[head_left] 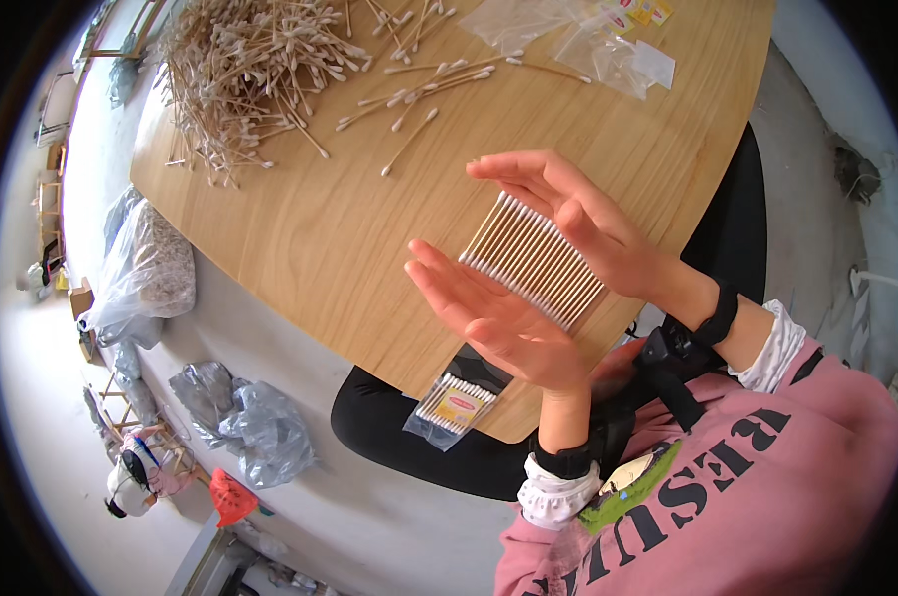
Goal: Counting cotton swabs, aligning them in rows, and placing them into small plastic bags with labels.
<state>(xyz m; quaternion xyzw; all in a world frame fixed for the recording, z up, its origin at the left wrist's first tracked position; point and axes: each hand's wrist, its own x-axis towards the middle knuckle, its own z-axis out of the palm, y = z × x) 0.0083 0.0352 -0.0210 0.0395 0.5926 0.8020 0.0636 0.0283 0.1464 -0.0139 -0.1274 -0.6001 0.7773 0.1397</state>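
Swabs (533, 260) in one row between the palms, by the counter's (300, 238) near edge. Long axis palm to palm: left hand (516, 338), right hand (600, 233) about equally near. Fingers extended, uncurled; can't tell if row's clear of the top.

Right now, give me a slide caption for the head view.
Left hand and right hand flank a row of cotton swabs, loose heap beyond.

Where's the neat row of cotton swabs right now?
In the head view, just right of the middle, the neat row of cotton swabs spans the gap between the left hand and right hand, above the wooden table.
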